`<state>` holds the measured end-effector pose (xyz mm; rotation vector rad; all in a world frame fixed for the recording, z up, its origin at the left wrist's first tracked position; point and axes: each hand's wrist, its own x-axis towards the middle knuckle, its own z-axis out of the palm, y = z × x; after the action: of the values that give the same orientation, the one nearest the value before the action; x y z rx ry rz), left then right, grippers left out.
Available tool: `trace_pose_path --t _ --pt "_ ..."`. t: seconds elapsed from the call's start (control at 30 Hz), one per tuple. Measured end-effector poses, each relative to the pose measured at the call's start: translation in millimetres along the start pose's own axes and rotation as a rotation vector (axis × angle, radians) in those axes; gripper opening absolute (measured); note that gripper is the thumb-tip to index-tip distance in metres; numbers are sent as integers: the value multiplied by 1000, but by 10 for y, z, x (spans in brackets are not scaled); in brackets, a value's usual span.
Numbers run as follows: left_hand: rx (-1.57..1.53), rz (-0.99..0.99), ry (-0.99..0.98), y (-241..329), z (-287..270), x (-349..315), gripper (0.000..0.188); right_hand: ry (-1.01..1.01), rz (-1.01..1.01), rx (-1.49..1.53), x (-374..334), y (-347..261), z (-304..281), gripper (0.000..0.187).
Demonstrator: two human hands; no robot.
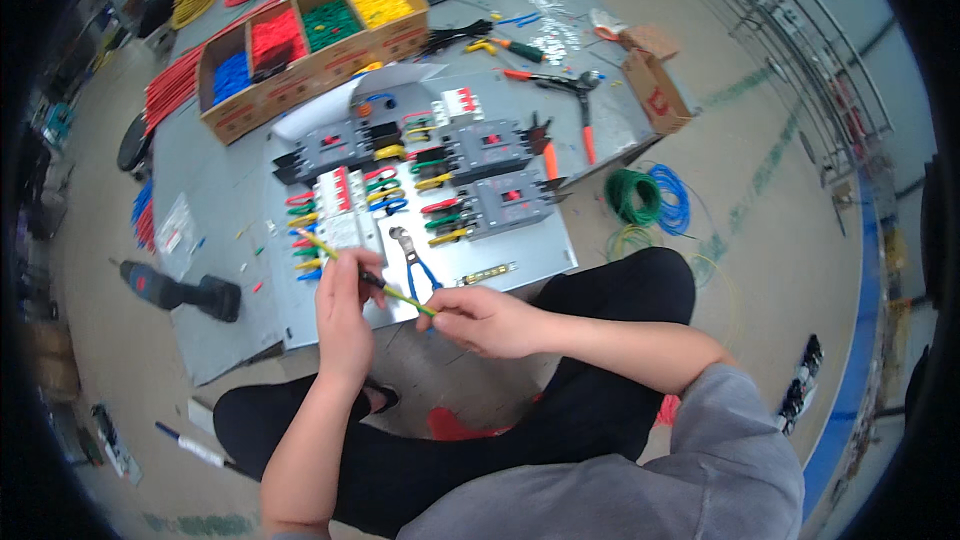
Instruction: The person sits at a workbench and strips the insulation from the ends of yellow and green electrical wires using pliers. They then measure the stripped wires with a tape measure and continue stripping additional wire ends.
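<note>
Two hands on one yellow-green wire [365,275], held over the near edge of the grey panel [520,250]: left hand [345,305] pinching its middle, right hand [480,320] pinching the near end. Blue-handled pliers [415,265] lie just beside, breakers [490,175] beyond.

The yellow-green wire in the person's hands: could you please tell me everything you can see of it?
The yellow-green wire is a thin, straight length of insulated wire, yellow with green striping. It slants from upper left, near the white breakers, down to the lower right. The left hand pinches it near its middle; the right hand grips its lower end. It is held above the grey panel, just left of the blue-handled pliers. Its tips are too small to judge.
</note>
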<state>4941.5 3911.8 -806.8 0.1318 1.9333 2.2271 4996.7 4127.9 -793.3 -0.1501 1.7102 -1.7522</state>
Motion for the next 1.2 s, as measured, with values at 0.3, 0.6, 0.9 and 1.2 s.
trace_pose_path --t 0.3,0.6,0.9,1.2 --pt "-518 -347 -36 -60 375 -272 34 -74 -107 -281 9 130 -3 35" --pt "-555 -479 -4 52 190 -157 25 138 -143 -859 -132 -151 -322 35" --pt "-297 -586 -302 -34 416 -359 21 313 -125 -670 -193 -357 -461 41" --pt "-268 -561 -434 -38 456 -405 27 360 -242 -209 -124 -167 -506 40"
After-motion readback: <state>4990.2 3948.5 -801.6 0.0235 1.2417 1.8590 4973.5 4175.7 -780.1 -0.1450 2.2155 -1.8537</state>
